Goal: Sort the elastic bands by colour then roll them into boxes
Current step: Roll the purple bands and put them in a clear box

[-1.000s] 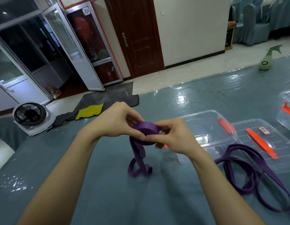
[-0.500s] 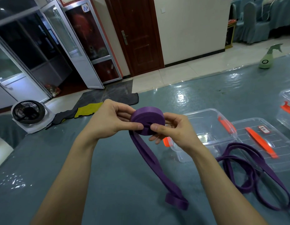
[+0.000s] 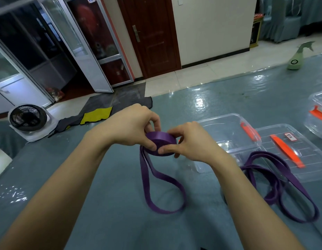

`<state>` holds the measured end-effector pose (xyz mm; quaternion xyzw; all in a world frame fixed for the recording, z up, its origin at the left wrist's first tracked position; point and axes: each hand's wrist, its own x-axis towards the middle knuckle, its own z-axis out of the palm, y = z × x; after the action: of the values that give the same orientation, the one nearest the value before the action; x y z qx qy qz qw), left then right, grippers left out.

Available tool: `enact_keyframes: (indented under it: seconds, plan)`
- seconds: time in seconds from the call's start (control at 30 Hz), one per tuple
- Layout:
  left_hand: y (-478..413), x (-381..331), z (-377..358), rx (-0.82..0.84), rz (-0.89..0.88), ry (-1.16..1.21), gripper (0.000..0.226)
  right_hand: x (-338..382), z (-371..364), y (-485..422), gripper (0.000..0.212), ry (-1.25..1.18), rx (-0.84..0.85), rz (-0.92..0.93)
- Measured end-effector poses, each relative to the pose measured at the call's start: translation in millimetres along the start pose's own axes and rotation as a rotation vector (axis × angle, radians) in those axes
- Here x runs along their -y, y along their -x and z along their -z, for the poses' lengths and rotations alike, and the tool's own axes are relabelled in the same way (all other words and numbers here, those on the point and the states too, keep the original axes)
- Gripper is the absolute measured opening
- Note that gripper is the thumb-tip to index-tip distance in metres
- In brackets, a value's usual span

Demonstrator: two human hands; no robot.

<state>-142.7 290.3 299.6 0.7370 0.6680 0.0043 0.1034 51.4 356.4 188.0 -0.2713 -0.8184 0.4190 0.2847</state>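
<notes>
Head view: both hands point(image 3: 162, 139) grip the half-rolled purple band point(image 3: 161, 145).

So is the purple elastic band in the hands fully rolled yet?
Partly rolled: the left hand and right hand pinch a tight purple coil, while a long unrolled loop trails from it onto the table.

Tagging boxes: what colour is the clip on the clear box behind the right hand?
Orange; the clip shows best in the head view.
</notes>
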Motion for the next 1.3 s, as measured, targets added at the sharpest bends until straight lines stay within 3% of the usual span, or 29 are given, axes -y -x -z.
enact_keyframes:
  seconds: [0.07,0.3,0.43,0.6,0.77,0.9,0.97,1.1,1.3]
  plan:
    - [1.3,5.3,1.0,-0.024,0.0,0.068,0.041,0.1,-0.9,-0.4,0.028,-0.07,-0.039,0.001]
    - [37.4,46.6,-37.0,-0.17,0.014,0.775,0.043,1.1,-7.8,6.4,0.023,-0.498,-0.079,-0.031]
    - [54.5,58.2,-73.0,-0.274,0.058,0.938,0.038,-6.2,-35.9,10.6,0.023,-0.625,-0.036,-0.093]
    - [74.6,73.9,-85.8,-0.316,0.096,0.916,0.034,-6.5,-69.9,12.1,0.038,-0.611,0.03,-0.138]
    - [81.3,89.3,-35.2,-0.134,0.075,0.502,0.031,31.8,-73.2,-6.8,0.063,-0.195,0.102,-0.149]
    - [76.5,85.4,15.2,-0.062,-0.025,0.098,0.032,66.9,-78.8,-33.2,0.038,-0.073,0.146,-0.053]
    - [75.6,92.0,34.4,-0.078,-0.042,0.031,0.033,76.3,-82.4,-43.3,0.033,-0.094,0.098,-0.034]
    - [83.4,131.1,34.6,-0.085,-0.054,0.388,0.038,79.4,-87.4,-50.9,0.033,-0.263,-0.004,-0.039]
    - [92.7,166.9,-28.4,-0.235,-0.083,0.824,0.04,67.5,-108.5,-46.4,0.022,-0.515,-0.066,-0.066]
